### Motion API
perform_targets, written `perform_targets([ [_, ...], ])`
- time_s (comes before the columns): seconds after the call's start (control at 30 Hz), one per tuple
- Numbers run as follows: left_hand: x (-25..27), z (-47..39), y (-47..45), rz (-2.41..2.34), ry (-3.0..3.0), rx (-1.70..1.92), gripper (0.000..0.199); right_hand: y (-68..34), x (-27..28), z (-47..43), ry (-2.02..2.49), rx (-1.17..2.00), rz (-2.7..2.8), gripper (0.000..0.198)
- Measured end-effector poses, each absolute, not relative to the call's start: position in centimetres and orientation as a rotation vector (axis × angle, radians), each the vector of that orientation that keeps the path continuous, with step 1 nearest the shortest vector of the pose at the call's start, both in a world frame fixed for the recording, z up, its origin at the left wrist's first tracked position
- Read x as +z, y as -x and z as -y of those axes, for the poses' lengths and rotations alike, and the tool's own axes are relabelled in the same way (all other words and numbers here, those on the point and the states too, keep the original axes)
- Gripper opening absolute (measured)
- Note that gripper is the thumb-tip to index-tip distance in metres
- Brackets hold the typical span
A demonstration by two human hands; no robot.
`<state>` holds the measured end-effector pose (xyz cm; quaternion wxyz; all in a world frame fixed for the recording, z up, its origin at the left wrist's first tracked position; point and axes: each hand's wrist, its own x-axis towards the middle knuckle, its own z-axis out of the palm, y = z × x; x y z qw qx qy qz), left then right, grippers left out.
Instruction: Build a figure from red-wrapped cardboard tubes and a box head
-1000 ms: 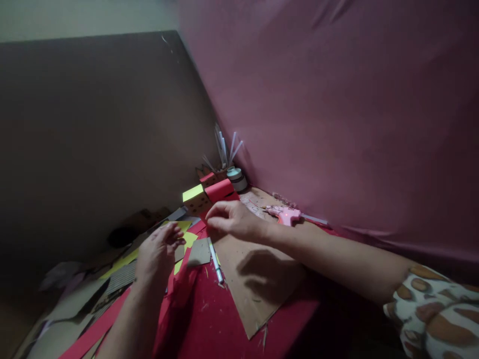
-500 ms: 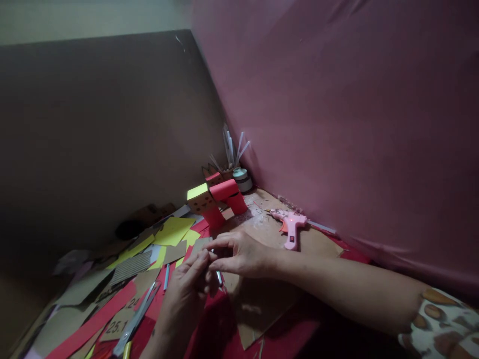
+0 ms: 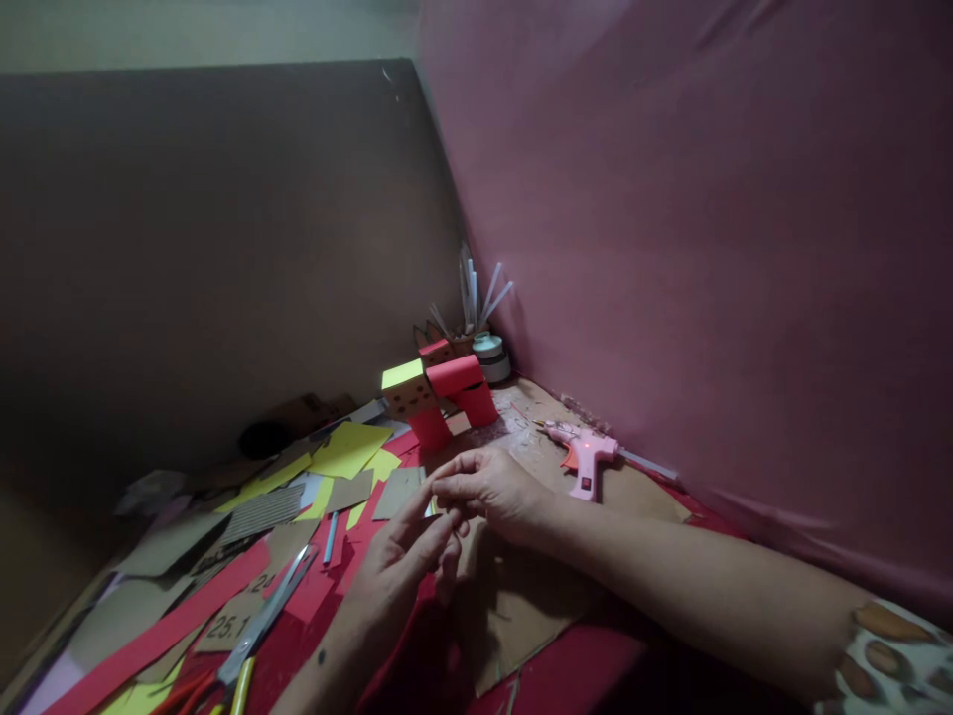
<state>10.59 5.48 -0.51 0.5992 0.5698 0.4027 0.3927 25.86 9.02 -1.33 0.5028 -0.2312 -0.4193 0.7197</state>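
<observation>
My left hand [image 3: 417, 556] and my right hand [image 3: 487, 492] meet over the near part of the table, fingertips touching. Both sets of fingers are pinched together. Whatever lies between them is too small or too hidden to name. Just beyond my hands stands a paper animal figure [image 3: 456, 375] with a red curved body, red legs and a box head, yellow on top, with dark dots on its front. A pink glue gun [image 3: 588, 457] lies beyond my right wrist, its small light glowing. Beneath my hands is a sheet of brown cardboard [image 3: 513, 616].
Scissors [image 3: 272, 606] with orange handles lie at the left among red strips [image 3: 171, 626], yellow paper [image 3: 349, 449] and cardboard scraps [image 3: 179, 541]. Glue sticks [image 3: 473, 293] stand in a pot in the corner, beside a jar [image 3: 489, 357]. A pink wall covering [image 3: 670, 248] rises on the right.
My hands have shifted slightly right, and the left fingers now reach up against the right fingertips. The view has turned a little left; the glue gun and paper figure stay put.
</observation>
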Motion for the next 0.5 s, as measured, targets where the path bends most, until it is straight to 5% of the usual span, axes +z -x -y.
perform_targets([
  [0.5, 0.6, -5.3, -10.8, -0.720, -0.918, 0.896, 0.058, -26.0, -2.1, -9.4, 0.492, 1.593, 1.146, 0.006],
])
